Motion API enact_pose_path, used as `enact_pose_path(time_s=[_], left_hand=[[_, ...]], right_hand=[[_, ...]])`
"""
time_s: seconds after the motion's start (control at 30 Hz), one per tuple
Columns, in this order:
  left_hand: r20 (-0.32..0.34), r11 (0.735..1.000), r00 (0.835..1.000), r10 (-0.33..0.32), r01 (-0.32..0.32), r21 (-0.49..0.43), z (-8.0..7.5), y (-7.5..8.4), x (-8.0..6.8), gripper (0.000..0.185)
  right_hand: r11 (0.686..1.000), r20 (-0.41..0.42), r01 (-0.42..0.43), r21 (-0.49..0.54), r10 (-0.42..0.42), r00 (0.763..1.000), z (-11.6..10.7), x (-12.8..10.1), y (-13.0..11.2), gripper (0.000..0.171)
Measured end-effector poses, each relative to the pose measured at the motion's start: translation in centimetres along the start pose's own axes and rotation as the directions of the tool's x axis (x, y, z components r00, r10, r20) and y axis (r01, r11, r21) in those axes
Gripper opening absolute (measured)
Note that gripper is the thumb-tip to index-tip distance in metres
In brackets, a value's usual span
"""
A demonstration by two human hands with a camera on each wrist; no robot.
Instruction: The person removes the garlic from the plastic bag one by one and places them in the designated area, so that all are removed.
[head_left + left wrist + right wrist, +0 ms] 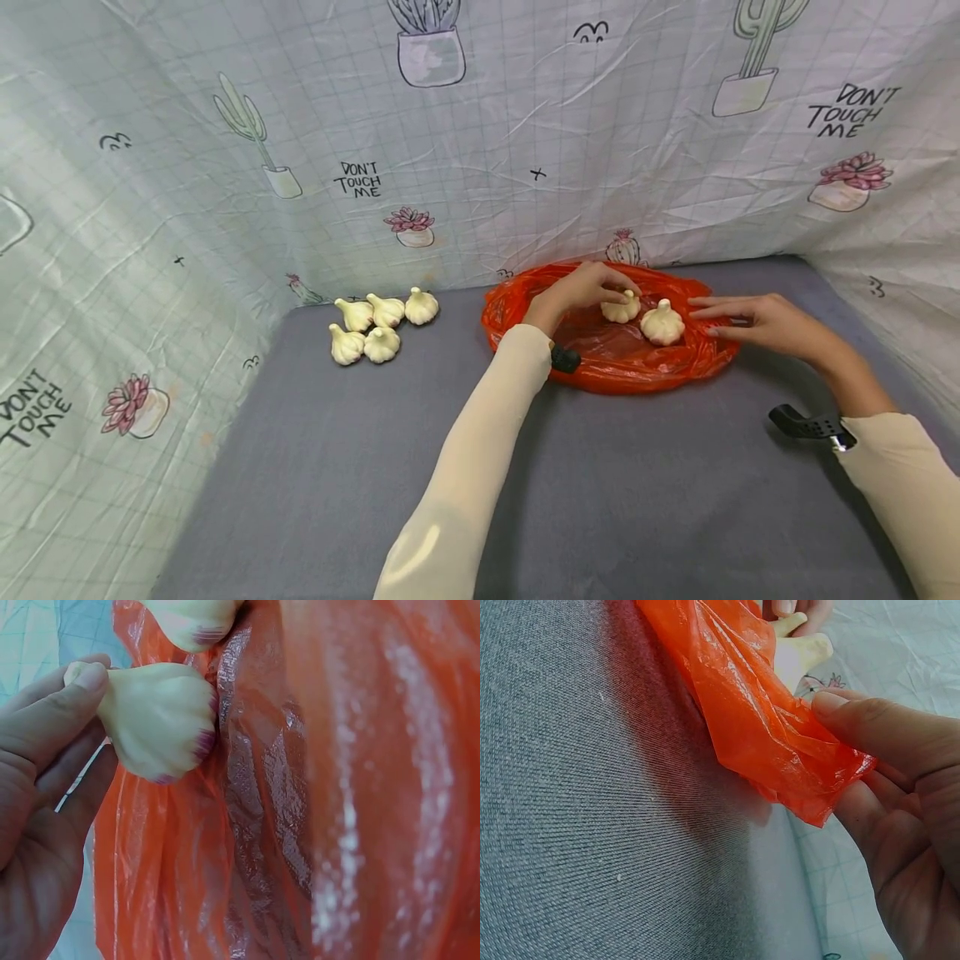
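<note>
A red plastic bag [615, 379] lies spread open on the table, its rim rolled into a ring. Inside it are two garlic bulbs. My left hand [581, 290] reaches over the bag's left side and pinches one garlic bulb [157, 720] by its stem between thumb and fingers. The other garlic bulb [662, 323] sits just right of it, stem up. At the bag's right edge, my right hand [780, 323] holds the rim, with the thumb [847, 712] on one side of the red plastic and fingers on the other.
Several more garlic bulbs [381, 343] stand grouped at the table's back left. Grey cloth [337, 500] covers the table. A patterned curtain [480, 125] hangs right behind the bag and along both sides.
</note>
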State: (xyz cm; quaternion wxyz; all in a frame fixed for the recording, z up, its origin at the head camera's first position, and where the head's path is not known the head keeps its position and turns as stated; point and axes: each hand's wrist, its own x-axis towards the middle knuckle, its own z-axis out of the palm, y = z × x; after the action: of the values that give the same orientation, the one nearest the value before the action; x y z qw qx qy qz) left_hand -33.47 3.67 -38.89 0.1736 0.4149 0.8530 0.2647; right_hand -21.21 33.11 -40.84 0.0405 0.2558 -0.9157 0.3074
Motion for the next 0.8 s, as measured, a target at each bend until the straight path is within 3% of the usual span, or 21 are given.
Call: enact_pose_path(time_s=[0.17, 0.43, 0.63, 0.8], left_hand=[[-0.034, 0.999, 0.999, -0.027, 0.025, -0.043, 0.2, -0.1, -0.1, 0.026], [-0.138, 1.0, 0.99, 0.009, -0.011, -0.017, 0.2, -1.0, -0.9, 0.022], [-0.163, 0.998, 0.985, 0.054, -0.046, 0.052, -0.7, -0.7, -2.6, 0.021], [-0.183, 0.998, 0.982, 0.039, -0.031, 0.045, -1.6, 0.2, -4.5, 0.023]], right_hand=[[1.0, 0.005, 0.0, 0.015, -0.001, 1.0, 0.1, -0.1, 0.1, 0.029], [1.0, -0.008, 0.001, 0.019, 0.0, 1.0, 0.2, -0.3, 0.3, 0.028], [0.999, -0.015, 0.035, 0.013, -0.035, 0.999, 0.1, -0.2, 0.2, 0.029], [0.999, -0.014, 0.037, 0.009, -0.037, 0.999, 0.1, -0.1, 0.2, 0.029]])
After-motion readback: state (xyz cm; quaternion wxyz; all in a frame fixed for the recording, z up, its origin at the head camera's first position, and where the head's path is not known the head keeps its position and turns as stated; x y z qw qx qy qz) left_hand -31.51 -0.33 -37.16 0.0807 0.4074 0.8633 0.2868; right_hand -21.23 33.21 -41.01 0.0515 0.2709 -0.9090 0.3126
